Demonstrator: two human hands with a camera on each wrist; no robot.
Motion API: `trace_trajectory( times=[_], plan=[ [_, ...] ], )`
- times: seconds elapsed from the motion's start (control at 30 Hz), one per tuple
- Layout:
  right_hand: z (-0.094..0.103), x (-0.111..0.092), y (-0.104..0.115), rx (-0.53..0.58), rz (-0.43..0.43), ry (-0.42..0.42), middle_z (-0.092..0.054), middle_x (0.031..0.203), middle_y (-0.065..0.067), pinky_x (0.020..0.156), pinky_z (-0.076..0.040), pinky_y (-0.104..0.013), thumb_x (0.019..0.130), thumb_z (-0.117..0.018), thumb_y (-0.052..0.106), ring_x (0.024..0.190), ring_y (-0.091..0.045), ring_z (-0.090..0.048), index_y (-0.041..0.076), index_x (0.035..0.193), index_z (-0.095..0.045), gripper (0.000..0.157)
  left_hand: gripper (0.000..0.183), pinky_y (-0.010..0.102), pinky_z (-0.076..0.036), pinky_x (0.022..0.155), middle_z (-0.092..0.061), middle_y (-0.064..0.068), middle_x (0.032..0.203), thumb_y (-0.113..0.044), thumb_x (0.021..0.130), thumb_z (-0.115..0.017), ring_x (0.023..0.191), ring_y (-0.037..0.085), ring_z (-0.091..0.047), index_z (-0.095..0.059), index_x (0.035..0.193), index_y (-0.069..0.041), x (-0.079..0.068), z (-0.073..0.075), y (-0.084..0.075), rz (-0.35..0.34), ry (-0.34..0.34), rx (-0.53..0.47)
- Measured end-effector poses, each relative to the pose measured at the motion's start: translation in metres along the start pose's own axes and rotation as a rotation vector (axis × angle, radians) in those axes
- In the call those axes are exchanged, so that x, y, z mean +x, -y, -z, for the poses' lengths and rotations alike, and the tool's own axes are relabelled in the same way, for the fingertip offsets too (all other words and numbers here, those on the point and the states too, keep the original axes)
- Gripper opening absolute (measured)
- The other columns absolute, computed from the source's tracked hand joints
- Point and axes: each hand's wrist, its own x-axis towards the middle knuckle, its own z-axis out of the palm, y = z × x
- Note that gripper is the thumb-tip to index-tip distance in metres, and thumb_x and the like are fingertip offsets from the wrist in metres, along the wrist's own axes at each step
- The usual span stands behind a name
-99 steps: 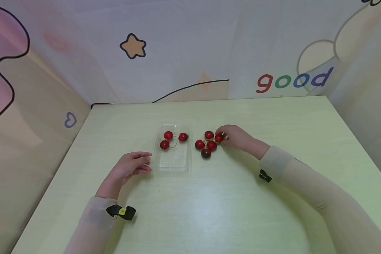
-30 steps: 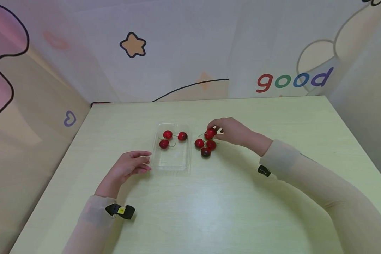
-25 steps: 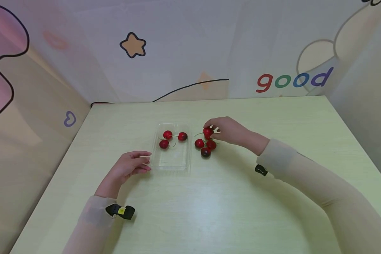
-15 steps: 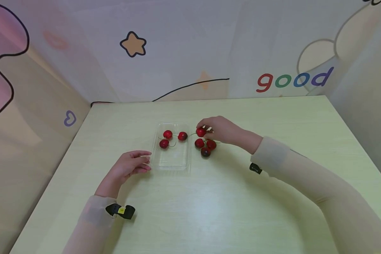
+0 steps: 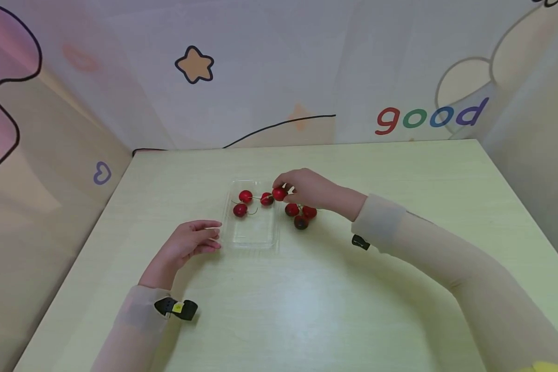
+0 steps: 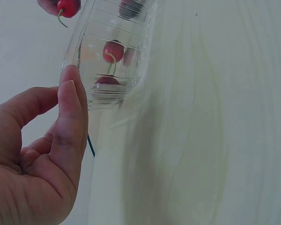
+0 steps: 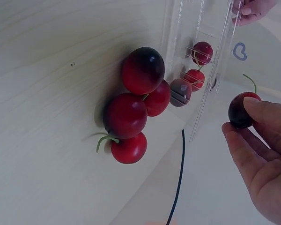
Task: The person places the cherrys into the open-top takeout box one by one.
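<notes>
Cherry (image 5: 279, 194), round, red and black: right hand (image 5: 309, 187) pinched it in the air | see-through plastic box (image 5: 252, 235): lay just left of that hand and below, long way pointing forward | left hand (image 5: 192, 243): had loose fingers, by box's left side

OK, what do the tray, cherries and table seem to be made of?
Tray: clear, glossy, likely plastic; it's see-through, ribbed and catches highlights. Cherries: smooth, shiny skins; real fruit or plastic, can't tell. Table: pale, satiny; faint grain suggests wood or laminate.
</notes>
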Motion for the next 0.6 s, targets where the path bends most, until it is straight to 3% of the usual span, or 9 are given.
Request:
trace_trajectory(
  times=[0.6],
  plan=[
    [-0.009, 0.022, 0.015, -0.055, 0.012, 0.058, -0.069, 0.133, -0.012, 0.111, -0.053, -0.037, 0.097, -0.068, 0.007, 0.122, -0.027, -0.065, 0.004, 0.137, -0.063, 0.041, 0.047, 0.018, -0.062, 0.073, -0.071, 0.007, 0.107, -0.013, 0.106, -0.054, 0.075, 0.004, -0.071, -0.047, 0.148, 0.006, -0.001, -0.002, 0.0, -0.001, -0.005, -0.011]
  ],
)
